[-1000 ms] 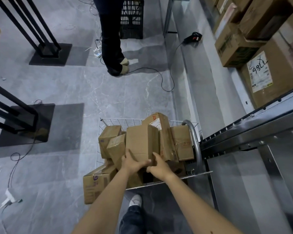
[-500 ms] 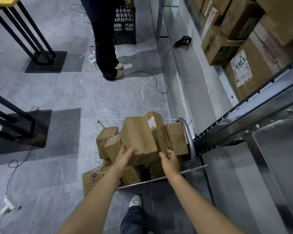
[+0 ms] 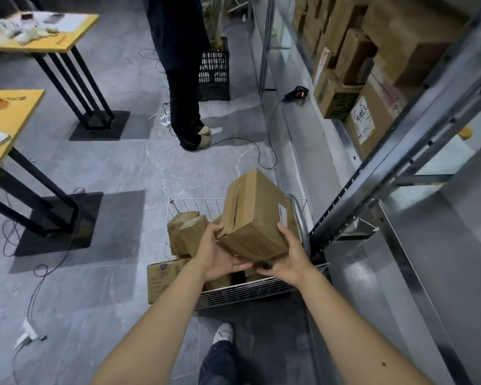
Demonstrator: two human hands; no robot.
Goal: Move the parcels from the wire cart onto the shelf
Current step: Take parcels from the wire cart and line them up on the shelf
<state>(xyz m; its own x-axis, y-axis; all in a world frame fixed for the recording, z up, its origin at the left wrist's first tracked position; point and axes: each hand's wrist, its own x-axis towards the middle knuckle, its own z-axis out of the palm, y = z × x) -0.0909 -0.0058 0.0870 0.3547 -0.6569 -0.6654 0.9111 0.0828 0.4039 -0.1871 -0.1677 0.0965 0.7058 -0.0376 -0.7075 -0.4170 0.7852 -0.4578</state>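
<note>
Left hand (image 3: 220, 258) and right hand (image 3: 290, 259) grip a cardboard parcel (image 3: 254, 218) raised above the wire cart (image 3: 261, 290); several parcels remain inside; the shelf (image 3: 400, 134) already holds boxes

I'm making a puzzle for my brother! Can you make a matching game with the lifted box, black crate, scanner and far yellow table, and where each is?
Things:
1 lifted box
2 black crate
3 scanner
4 far yellow table

Places:
A on the grey ledge beside the shelf boxes
B upper left, on black legs
C gripped by left hand and right hand above the wire cart
D on the floor behind the standing person

Pairs: 1-C, 2-D, 3-A, 4-B.
</note>
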